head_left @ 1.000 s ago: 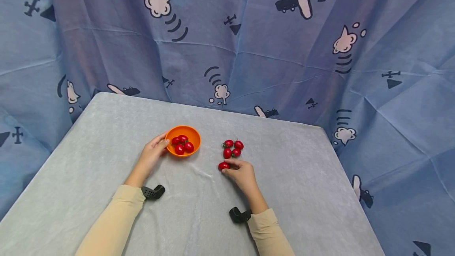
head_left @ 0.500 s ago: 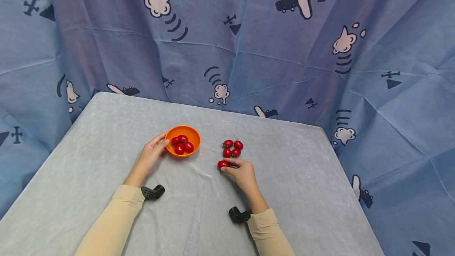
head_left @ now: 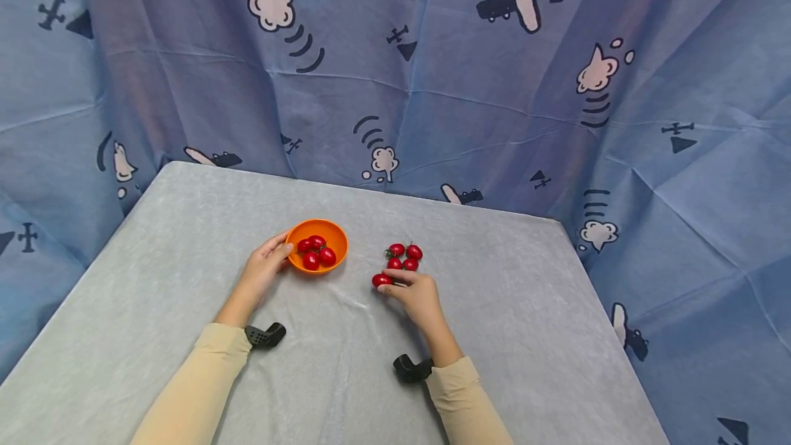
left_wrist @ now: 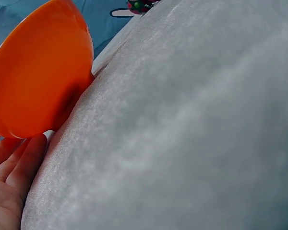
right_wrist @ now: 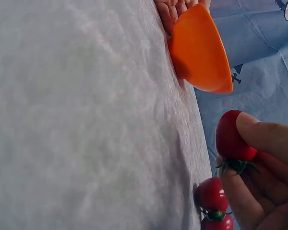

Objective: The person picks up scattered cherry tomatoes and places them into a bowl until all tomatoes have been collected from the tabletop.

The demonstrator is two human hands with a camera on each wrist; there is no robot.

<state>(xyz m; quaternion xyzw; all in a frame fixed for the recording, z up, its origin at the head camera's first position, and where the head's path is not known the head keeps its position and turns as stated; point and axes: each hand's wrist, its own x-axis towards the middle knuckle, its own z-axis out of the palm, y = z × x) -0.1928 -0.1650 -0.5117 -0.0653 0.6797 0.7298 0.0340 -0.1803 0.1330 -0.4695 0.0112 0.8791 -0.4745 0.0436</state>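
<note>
An orange bowl [head_left: 327, 234] with several cherry tomatoes [head_left: 316, 251] in it stands on the grey table [head_left: 185, 225]. My left hand [head_left: 266, 268] rests against the bowl's left side [left_wrist: 33, 81], fingers relaxed. My right hand [head_left: 415, 294] pinches one red cherry tomato [head_left: 381, 280] between thumb and fingers, lifted a little off the cloth; the right wrist view shows that tomato [right_wrist: 232, 142] with its green stem. Three more tomatoes [head_left: 404, 256] lie clustered just beyond that hand, and the orange bowl [right_wrist: 201, 50] sits further left.
A blue cartoon-printed cloth [head_left: 432, 74] hangs behind and around the table. Black wrist camera mounts [head_left: 266, 335] sit at both sleeves. Bare grey cloth stretches left of the bowl and along the near edge.
My right hand has carried the pinched tomato slightly left and up, toward the bowl. The left hand and bowl stay where they were.
</note>
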